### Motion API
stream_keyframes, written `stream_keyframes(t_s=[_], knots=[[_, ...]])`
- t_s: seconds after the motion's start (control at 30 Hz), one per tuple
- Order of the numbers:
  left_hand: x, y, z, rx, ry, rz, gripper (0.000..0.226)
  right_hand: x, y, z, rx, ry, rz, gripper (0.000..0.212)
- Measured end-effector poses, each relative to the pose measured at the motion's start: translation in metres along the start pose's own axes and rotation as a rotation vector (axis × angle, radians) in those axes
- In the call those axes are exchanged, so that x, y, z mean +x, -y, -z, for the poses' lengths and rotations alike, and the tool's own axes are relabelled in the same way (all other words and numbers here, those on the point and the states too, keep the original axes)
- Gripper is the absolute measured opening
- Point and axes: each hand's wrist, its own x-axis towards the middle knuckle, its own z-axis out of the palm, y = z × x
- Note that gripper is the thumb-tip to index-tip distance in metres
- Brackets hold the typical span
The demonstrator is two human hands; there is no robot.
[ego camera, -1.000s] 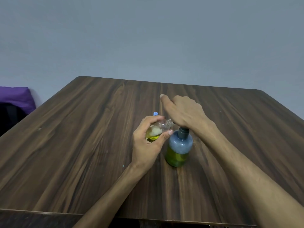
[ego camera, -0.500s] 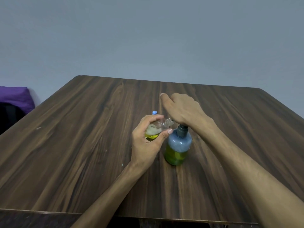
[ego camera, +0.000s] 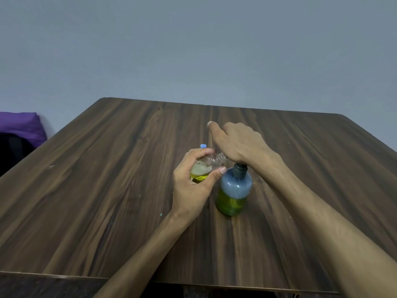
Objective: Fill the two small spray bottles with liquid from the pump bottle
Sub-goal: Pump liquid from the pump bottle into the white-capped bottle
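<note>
A blue-tinted pump bottle (ego camera: 234, 189) stands upright mid-table, its lower part holding yellow-green liquid. My right hand (ego camera: 238, 143) rests on top of its dark pump head and hides the nozzle. My left hand (ego camera: 191, 186) grips a small clear spray bottle (ego camera: 204, 167), tilted with its open neck toward the pump under my right hand. It holds yellow liquid with foam on top. Just behind my left fingers a small blue cap (ego camera: 203, 146) peeks out; whatever it sits on is hidden.
The dark wooden table (ego camera: 96, 190) reaches to a plain grey wall. A purple cushion (ego camera: 19, 125) sits on something dark beyond the table's left edge. The table's near edge runs along the bottom of the view.
Both hands and the bottles hold almost the same pose. My right hand has shifted very slightly over the pump head.
</note>
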Motion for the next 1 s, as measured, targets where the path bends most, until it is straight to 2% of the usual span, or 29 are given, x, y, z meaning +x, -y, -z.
stream_keyframes(t_s=[0.13,0.23,0.37,0.5,0.63,0.73,0.9,1.0], knots=[[-0.0002,-0.0022,0.0008,-0.012,-0.007,-0.012,0.041,0.0001,-0.0026,0.0032,0.044,-0.079,0.008,0.058],[-0.0001,-0.0014,-0.0004,-0.018,0.002,0.015,0.039,0.0014,-0.0008,-0.0006,0.014,0.002,-0.014,0.057],[-0.0014,-0.0028,0.0012,-0.027,-0.007,0.002,0.040,-0.0019,-0.0001,0.0026,0.052,-0.094,0.015,0.059],[-0.0007,-0.0024,-0.0006,-0.032,-0.008,0.027,0.039,-0.0017,-0.0003,0.0010,0.003,-0.035,0.000,0.060],[-0.0003,-0.0032,-0.0001,-0.041,-0.006,0.007,0.040,-0.0011,-0.0012,0.0057,0.072,-0.116,0.014,0.060],[0.0002,-0.0004,-0.0010,-0.034,-0.007,0.027,0.039,-0.0022,-0.0001,0.0001,0.013,-0.023,0.003,0.061],[-0.0004,-0.0024,-0.0006,-0.039,-0.014,0.012,0.040,-0.0010,-0.0024,0.0023,0.107,-0.100,-0.003,0.063],[0.0007,-0.0013,-0.0009,-0.023,-0.007,0.015,0.039,-0.0014,-0.0024,-0.0014,0.069,-0.048,-0.025,0.064]])
